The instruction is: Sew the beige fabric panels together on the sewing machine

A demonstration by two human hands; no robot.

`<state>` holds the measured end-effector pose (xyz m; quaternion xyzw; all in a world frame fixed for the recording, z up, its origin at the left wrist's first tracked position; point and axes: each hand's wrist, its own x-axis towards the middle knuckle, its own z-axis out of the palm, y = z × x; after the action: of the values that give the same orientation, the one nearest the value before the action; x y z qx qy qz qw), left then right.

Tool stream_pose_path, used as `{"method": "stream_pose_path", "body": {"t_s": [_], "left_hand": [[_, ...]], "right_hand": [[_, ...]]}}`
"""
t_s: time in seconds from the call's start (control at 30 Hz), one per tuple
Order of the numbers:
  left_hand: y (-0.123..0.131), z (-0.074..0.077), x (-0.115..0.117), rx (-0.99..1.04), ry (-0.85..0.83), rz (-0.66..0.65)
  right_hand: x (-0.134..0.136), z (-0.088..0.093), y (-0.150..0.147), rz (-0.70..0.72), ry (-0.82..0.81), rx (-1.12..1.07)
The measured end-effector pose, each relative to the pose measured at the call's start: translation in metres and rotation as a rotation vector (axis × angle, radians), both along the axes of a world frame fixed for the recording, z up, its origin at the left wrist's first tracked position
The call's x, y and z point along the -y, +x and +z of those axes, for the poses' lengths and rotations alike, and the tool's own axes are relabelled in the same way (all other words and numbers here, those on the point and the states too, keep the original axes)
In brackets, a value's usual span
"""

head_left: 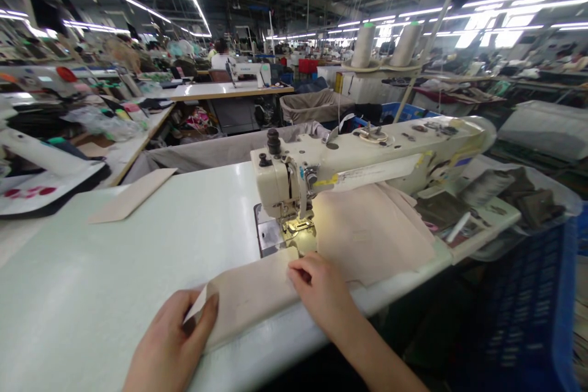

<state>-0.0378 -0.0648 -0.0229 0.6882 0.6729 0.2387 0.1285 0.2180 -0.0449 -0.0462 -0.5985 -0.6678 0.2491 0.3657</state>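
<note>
Beige fabric strip (pixel 252 294) lay along the near edge of the pale surface (pixel 138 275), stretching between the two hands, its right end just beside the lit needle area of the cream sewing machine (pixel 271 187). At its other end, the left hand (pixel 172 334) had thumb and fingers curled in around the cloth, gripping it, with a light flap of the end showing between them. Near the presser foot, the right hand (pixel 321 294) was drawn into a narrow pinch, the tips of thumb and forefinger together on the strip's edge. To the right of the needle, under the machine's arm, a larger beige fabric piece (pixel 367 245) was spread, creased along its far side. Well apart from the hands, toward the far left of the surface, a flat beige panel (pixel 133 196) lay by itself. Two thread cones (pixel 362 46) stood upright behind the machine, and a blue crate (pixel 519 312) sat at the right, below the surface.
</note>
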Motion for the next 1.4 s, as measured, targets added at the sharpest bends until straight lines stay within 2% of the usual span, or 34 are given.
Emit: {"method": "stream_pose_path", "body": {"t_s": [0.77,1.03,1.2,1.4], "left_hand": [[0.002,-0.001,-0.001,0.035,0.008,0.009],[0.008,0.000,0.003,0.104,0.032,0.227],[0.008,-0.002,0.002,0.102,-0.024,0.183],[0.005,-0.006,0.001,0.095,-0.039,0.176]], "right_hand": [[-0.002,0.004,0.001,0.011,-0.034,0.039],[0.000,-0.003,0.007,0.061,-0.017,0.051],[-0.001,-0.012,0.015,0.103,-0.014,0.038],[-0.002,-0.015,0.022,0.122,-0.025,0.055]]}}
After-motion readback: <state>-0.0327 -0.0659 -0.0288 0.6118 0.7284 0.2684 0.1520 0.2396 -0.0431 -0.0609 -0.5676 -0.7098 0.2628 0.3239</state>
